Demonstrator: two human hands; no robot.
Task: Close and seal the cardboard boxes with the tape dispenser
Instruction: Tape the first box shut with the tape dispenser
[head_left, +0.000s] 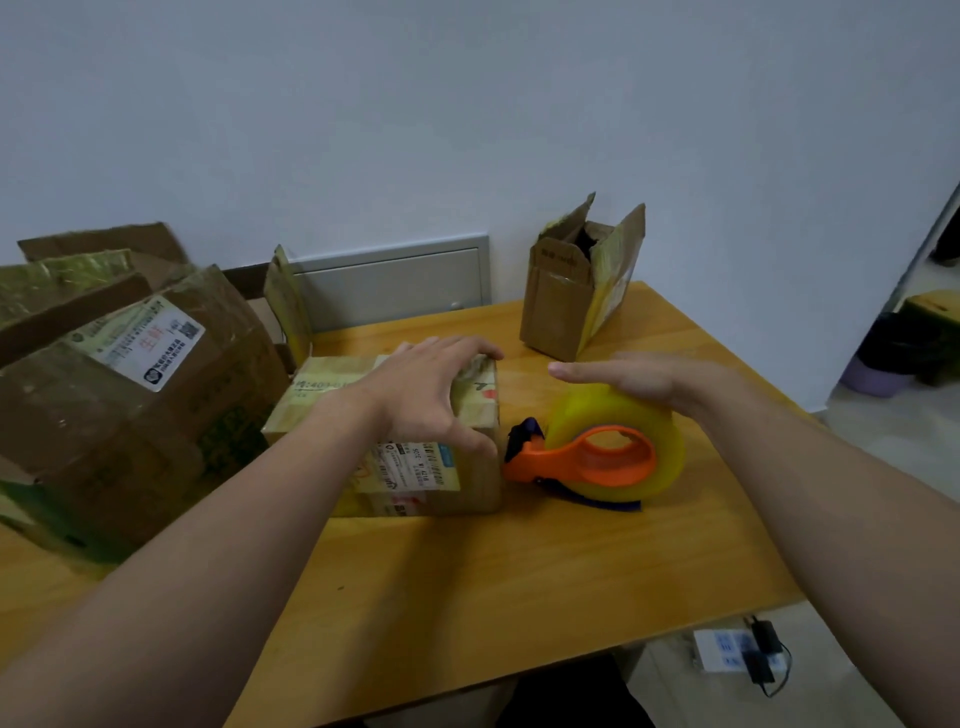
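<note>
A small closed cardboard box with labels and yellowish tape stands in the middle of the wooden table. My left hand lies spread on its top, fingers over the far edge and thumb down the near right corner. Right beside the box lies an orange tape dispenser with a big roll of clear yellowish tape. My right hand hovers flat just above the roll, fingers straight and pointing left; whether it touches the roll I cannot tell.
A large worn box with a white label fills the table's left side, with loose cardboard behind it. A narrow open-topped box stands at the far right corner. The wall is close behind. A power strip lies on the floor at the right.
</note>
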